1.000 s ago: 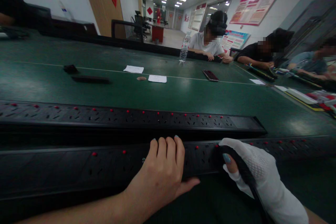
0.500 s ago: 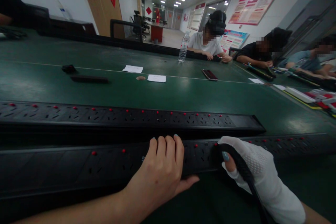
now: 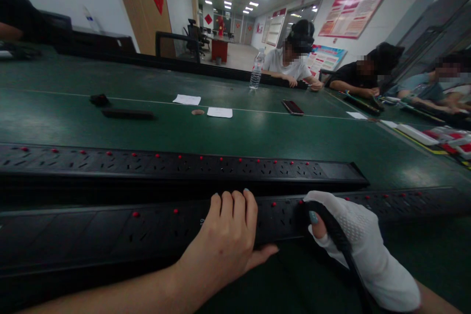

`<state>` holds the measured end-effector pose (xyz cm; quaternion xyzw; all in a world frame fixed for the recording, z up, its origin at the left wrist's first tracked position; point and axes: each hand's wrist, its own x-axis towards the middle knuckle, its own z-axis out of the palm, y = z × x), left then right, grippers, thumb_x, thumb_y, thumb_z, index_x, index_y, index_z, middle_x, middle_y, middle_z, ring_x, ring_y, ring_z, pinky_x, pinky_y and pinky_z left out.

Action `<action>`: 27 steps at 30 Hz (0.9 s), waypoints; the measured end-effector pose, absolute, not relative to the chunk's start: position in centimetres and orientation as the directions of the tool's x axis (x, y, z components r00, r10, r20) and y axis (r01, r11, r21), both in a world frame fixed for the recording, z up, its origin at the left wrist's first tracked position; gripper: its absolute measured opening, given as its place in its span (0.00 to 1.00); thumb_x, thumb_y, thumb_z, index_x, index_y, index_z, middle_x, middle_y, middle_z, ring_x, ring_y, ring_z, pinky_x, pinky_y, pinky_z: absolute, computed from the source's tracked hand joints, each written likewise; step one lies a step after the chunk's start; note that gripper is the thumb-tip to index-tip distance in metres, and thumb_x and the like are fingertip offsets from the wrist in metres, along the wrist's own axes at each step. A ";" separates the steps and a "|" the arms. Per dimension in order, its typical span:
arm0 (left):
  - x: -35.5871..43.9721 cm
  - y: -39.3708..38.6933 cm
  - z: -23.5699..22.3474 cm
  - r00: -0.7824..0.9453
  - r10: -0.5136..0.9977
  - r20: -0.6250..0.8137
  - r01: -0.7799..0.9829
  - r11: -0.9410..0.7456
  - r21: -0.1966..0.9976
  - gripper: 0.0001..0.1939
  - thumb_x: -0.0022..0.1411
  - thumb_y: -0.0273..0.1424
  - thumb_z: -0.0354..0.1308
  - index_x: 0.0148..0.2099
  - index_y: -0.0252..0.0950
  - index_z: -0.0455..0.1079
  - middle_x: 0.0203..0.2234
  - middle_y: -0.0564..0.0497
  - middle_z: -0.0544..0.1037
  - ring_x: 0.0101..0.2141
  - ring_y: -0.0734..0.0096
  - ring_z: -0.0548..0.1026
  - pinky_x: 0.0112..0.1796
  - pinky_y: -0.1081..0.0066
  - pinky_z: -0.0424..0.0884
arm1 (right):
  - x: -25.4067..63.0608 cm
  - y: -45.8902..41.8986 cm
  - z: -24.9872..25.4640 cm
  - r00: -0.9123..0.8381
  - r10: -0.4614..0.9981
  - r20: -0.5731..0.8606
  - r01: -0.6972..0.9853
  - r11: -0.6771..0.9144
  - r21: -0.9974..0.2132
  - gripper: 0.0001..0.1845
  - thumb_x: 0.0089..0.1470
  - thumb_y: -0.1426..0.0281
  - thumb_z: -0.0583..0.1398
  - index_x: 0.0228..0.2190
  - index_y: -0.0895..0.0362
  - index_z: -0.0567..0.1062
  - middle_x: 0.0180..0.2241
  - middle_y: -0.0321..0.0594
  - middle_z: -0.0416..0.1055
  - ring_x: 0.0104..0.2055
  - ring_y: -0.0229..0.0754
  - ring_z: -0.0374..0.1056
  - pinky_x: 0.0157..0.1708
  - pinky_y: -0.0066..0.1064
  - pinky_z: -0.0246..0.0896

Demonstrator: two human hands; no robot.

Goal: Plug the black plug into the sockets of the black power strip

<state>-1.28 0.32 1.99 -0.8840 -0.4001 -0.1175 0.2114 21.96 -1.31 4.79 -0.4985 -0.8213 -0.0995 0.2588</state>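
Observation:
A long black power strip [image 3: 91, 233] with red indicator dots and socket slots lies across the green table in front of me. My left hand [image 3: 228, 235] is bare and wraps over this strip, fingers on its far edge and thumb at the near side. To the right, my right hand [image 3: 349, 240], in a white fingerless glove, grips a black plug [image 3: 316, 211] pressed against one of the sockets. From the plug a thick black cord [image 3: 349, 255] runs down toward me. How deep the prongs sit is hidden.
A second black power strip [image 3: 176, 169] lies just beyond. Farther off are white paper slips [image 3: 220, 112], a phone [image 3: 293, 107], a water bottle [image 3: 256, 71] and a dark bar-shaped object [image 3: 128, 114]. Several people sit at the table's far and right sides.
The view has shifted very slightly. Both hands keep their places on the power strip and the plug.

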 end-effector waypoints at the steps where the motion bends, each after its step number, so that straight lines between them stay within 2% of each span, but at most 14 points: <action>1: -1.3 0.4 2.0 0.653 0.655 0.380 0.756 -0.592 -0.280 0.40 0.61 0.52 0.35 0.52 0.18 0.63 0.38 0.30 0.71 0.38 0.46 0.70 0.37 0.53 0.67 | 21.9 -1.3 4.8 -0.366 0.764 0.532 0.872 0.481 -0.090 0.09 0.52 0.66 0.55 0.34 0.57 0.71 0.26 0.39 0.72 0.24 0.38 0.68 0.24 0.28 0.61; 10: -1.4 0.3 1.9 0.653 0.662 0.369 0.757 -0.591 -0.280 0.40 0.61 0.52 0.34 0.53 0.18 0.62 0.38 0.30 0.71 0.39 0.47 0.70 0.38 0.54 0.67 | 21.6 -1.3 5.0 -0.348 0.782 0.517 0.881 0.462 -0.106 0.09 0.53 0.65 0.55 0.31 0.56 0.70 0.24 0.36 0.70 0.22 0.36 0.67 0.23 0.27 0.59; 27: -1.3 0.3 2.2 0.654 0.668 0.355 0.756 -0.587 -0.289 0.40 0.60 0.53 0.34 0.53 0.20 0.63 0.38 0.32 0.71 0.38 0.48 0.70 0.38 0.55 0.67 | 22.1 -1.4 4.6 -0.337 0.803 0.492 0.885 0.448 -0.126 0.07 0.53 0.67 0.54 0.35 0.54 0.69 0.26 0.37 0.71 0.24 0.38 0.67 0.24 0.30 0.60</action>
